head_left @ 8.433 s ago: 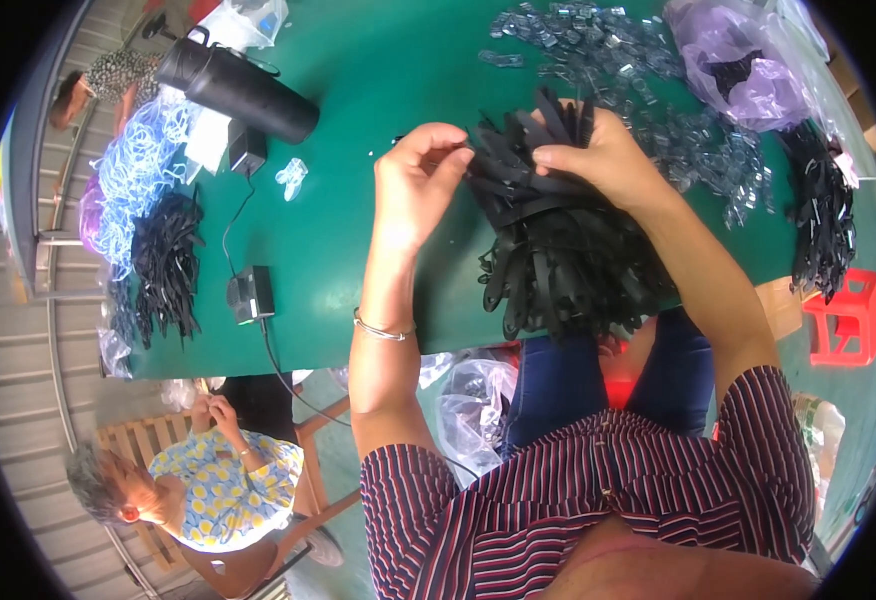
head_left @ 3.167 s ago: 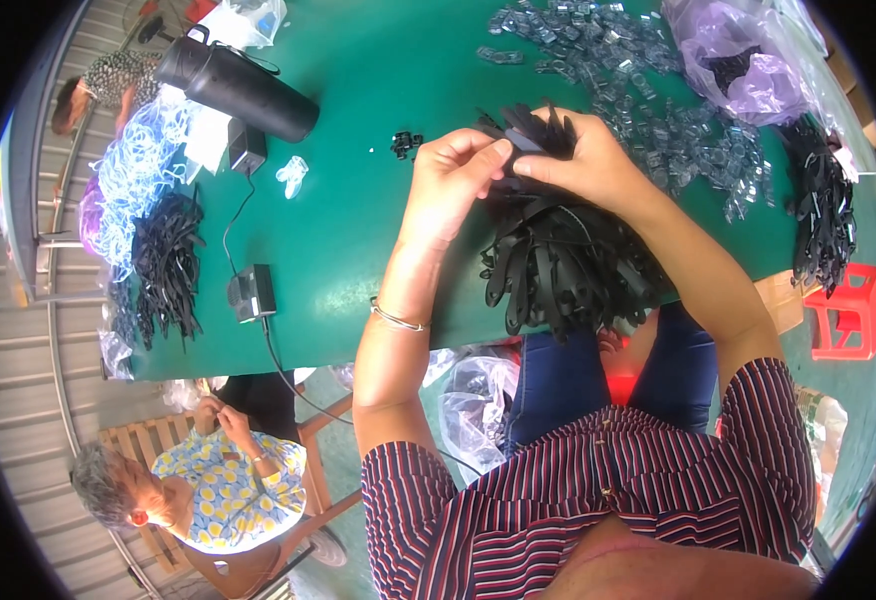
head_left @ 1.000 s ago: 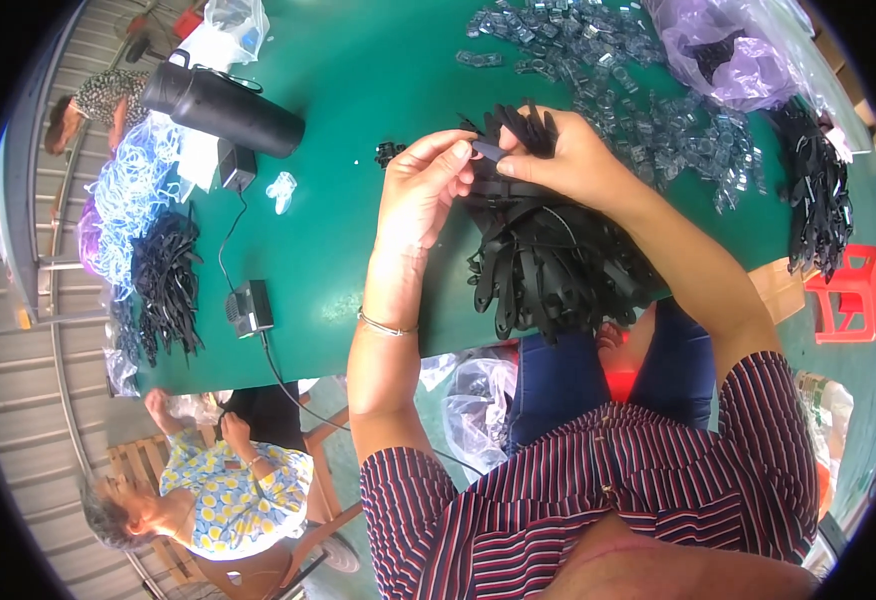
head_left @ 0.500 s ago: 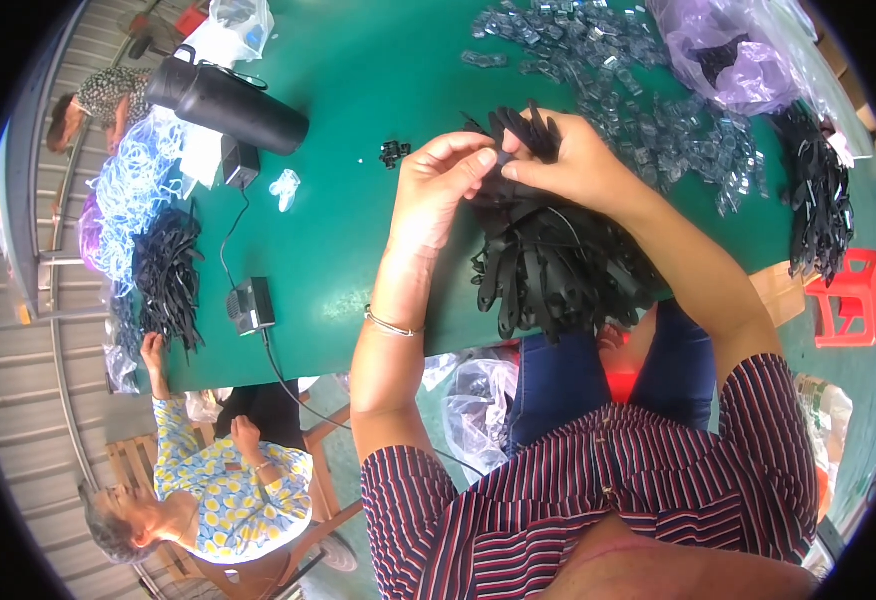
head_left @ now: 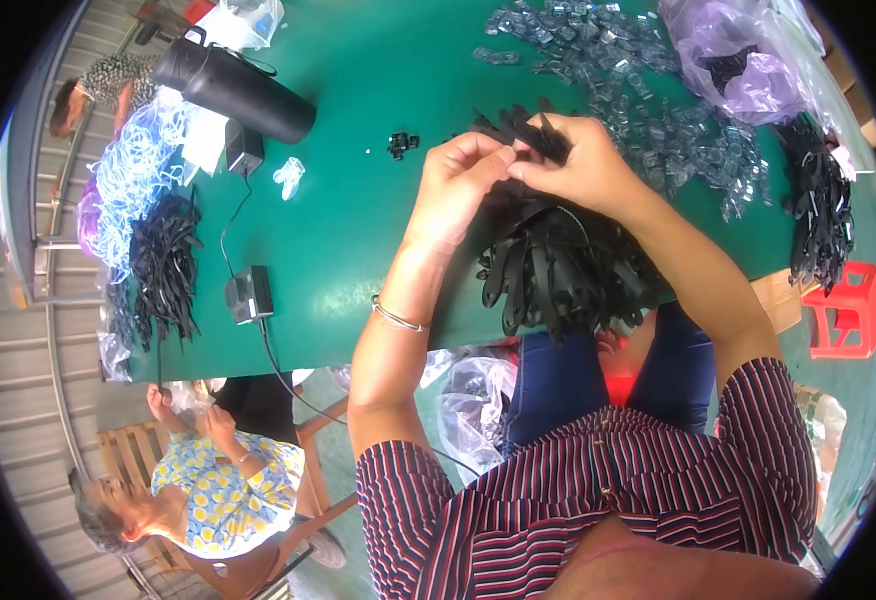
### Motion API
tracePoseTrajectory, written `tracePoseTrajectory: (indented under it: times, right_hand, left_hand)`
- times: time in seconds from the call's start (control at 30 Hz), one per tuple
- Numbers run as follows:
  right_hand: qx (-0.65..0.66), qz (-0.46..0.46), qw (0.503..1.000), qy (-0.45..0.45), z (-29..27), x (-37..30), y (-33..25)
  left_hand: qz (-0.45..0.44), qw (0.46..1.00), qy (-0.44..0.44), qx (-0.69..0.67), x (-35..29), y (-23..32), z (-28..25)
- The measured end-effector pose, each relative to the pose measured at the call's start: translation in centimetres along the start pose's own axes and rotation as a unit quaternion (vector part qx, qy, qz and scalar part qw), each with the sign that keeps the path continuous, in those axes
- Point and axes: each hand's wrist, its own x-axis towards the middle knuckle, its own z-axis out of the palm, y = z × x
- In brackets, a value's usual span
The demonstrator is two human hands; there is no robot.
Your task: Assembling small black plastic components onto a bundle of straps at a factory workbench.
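1 green table (head_left: 358, 150) fills most of my view, and I log the rest from largest down. Black straps (head_left: 568, 265) lie in a heap at its near edge, right under both hands. A scatter of clear plastic clips (head_left: 658, 130) lies beyond, a purple bag (head_left: 733, 65) at the far right corner. A black cylinder (head_left: 233, 92) lies on its side at the far left, near blue-white cord (head_left: 133, 185) and a second strap pile (head_left: 163, 265). A small black box (head_left: 250, 295) with a cable sits near the left edge.

Left hand (head_left: 458, 185): fingers pinched on 1 strap end (head_left: 543, 135), thumb and forefinger closed on it. Right hand (head_left: 583, 165): grasping the same strap end from the other side, fingertips almost meeting the left's. The strap end is held just above the heap, away from the table's near edge.

2 or 3 small black buckles (head_left: 400, 145) lie just left of the left hand, apart from it. Another person in a yellow-patterned shirt (head_left: 208, 490) sits below the table's left end.
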Motion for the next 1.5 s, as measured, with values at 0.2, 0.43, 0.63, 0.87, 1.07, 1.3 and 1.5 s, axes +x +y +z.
tracePoseTrajectory:
  times: [0.2,0.43,0.63,0.87,1.07,1.3,1.5]
  right_hand:
    - [0.026,0.020,0.999,0.037,0.1,0.3,1.1]
    - [0.081,0.044,0.995,0.034,-0.4,0.3,1.1]
    - [0.164,0.100,0.981,-0.025,-1.0,0.6,0.9]
    - [0.179,0.087,0.980,0.023,-1.1,0.4,1.5]
    - [0.194,0.098,0.975,0.034,-0.9,0.4,1.1]
    - [0.211,0.112,0.971,0.015,-1.1,0.5,1.8]
    - [0.215,0.072,0.972,0.057,-0.5,0.4,0.5]
  left_hand:
    - [0.014,0.996,0.065,-0.051,0.1,-0.5,-0.8]
    - [0.034,0.993,0.093,-0.062,0.4,-0.6,-0.8]
    - [0.057,0.994,0.084,0.026,0.6,-1.0,-1.1]
    - [0.174,0.872,0.226,0.399,1.9,-1.3,-6.3]
    - [0.136,0.799,0.216,0.544,1.9,-2.4,-7.3]
    - [0.135,0.780,0.209,0.575,2.0,-2.5,-6.7]
    - [0.197,0.740,0.188,0.615,1.5,-2.4,-6.0]
